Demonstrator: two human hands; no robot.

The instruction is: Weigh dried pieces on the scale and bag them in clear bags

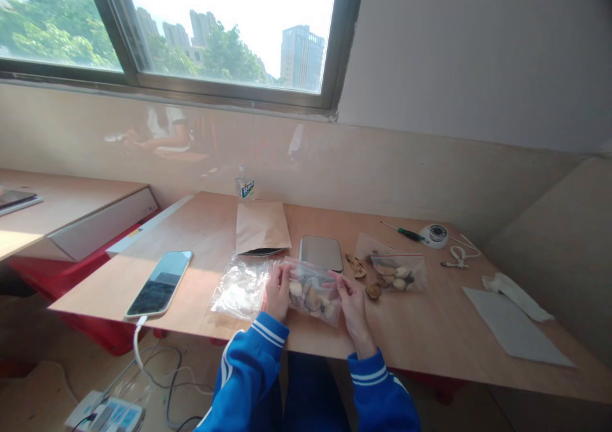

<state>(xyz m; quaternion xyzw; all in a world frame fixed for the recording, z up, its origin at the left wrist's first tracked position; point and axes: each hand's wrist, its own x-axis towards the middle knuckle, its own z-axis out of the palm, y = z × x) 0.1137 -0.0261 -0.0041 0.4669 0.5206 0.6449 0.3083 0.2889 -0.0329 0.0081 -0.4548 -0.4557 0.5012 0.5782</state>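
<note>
Between my two hands is a clear zip bag (312, 297) with pale and brown dried pieces inside, at the table's front edge. My left hand (277, 292) pinches its left top corner, and my right hand (351, 301) pinches the right top corner. Just left of it lies a pile of clear plastic bags (238, 288). Behind the held bag sits a flat grey scale (321, 252). To the right rests another filled zip bag (399, 273), with loose brown dried pieces (373, 291) beside it.
A kraft paper pouch (262, 227) and a clear bottle (245, 185) stand toward the wall. A phone (160, 284) on a charging cable lies left. At right are a screwdriver (408, 234), a white dome camera (434, 235), a white sheet (514, 327) and a crumpled white cloth (519, 297).
</note>
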